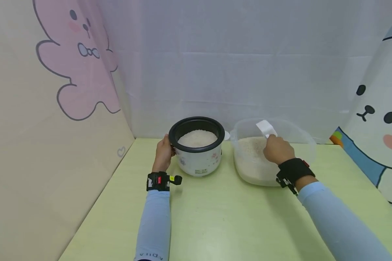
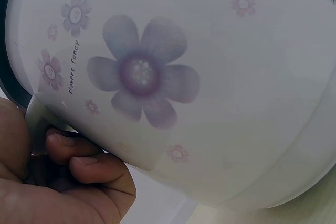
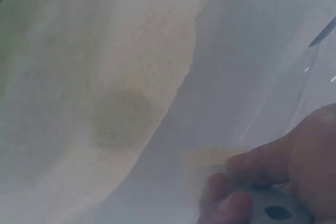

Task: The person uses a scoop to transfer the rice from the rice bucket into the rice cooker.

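A white rice cooker (image 1: 198,161) with a flower print and a black rim stands without a lid, rice (image 1: 197,139) showing inside. My left hand (image 1: 163,152) grips its side handle (image 2: 41,121), fingers curled round it in the left wrist view. To the right is a translucent plastic tub (image 1: 305,139) holding a lot of rice (image 1: 251,146). Over the tub, my right hand (image 1: 278,149) holds a white scoop (image 1: 266,127) by its handle. A hole marks that handle (image 3: 257,208) in the hazy right wrist view; whether the scoop holds rice cannot be seen.
Both containers stand at the back of a pale green table (image 1: 215,217), close to a white curtain (image 1: 215,79). Cartoon-printed cloth hangs at the left (image 1: 75,152) and right sides. A small white piece (image 1: 227,136) shows between cooker and tub.
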### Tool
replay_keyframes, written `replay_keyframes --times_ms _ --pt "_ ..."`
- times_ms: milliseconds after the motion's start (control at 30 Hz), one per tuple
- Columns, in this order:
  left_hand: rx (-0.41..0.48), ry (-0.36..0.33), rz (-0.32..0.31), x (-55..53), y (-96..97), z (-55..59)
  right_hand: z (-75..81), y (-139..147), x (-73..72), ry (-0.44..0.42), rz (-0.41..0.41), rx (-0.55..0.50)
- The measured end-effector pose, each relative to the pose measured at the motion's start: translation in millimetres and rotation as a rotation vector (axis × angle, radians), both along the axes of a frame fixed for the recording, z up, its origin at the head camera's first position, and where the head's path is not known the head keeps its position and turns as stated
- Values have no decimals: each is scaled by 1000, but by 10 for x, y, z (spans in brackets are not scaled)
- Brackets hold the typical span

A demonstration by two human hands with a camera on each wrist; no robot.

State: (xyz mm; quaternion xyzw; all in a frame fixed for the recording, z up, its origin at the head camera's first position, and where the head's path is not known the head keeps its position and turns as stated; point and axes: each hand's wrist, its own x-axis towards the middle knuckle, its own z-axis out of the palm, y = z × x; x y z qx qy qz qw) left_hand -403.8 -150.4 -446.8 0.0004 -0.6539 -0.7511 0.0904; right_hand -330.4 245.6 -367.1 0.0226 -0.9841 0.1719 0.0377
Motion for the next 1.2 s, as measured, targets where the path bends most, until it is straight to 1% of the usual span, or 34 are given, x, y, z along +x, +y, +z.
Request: replay_keyframes --times_ms 133,267,367,500,600,700,800,900,1033,1133,1200 --pt "-11 -12 1 -1 -6 15 -14 196 13 -67 -14 49" --pt "-11 -19 -4 -6 -12 25 -24 300 10 -138 -31 95" --pt "1 -16 -3 -8 -14 23 -27 313 0 -184 -58 123" --pt "14 -9 -2 4 -13 26 -14 296 -5 -199 -86 163" --pt "13 -9 0 13 -16 27 -8 287 -9 -210 -95 194" --pt "14 -10 -1 14 -16 28 0 289 -14 -249 -94 212" --pt "11 -11 -3 14 -13 29 4 314 -20 -302 -77 198" --pt "9 -10 -5 16 -8 34 4 352 -24 -335 -51 167" --pt "9 -8 -3 20 -9 40 -2 385 -40 -340 -9 136" --pt "11 -10 0 25 -12 41 -19 392 -65 -334 51 109" --pt "10 -9 3 27 -11 41 -38 392 -84 -327 102 70"
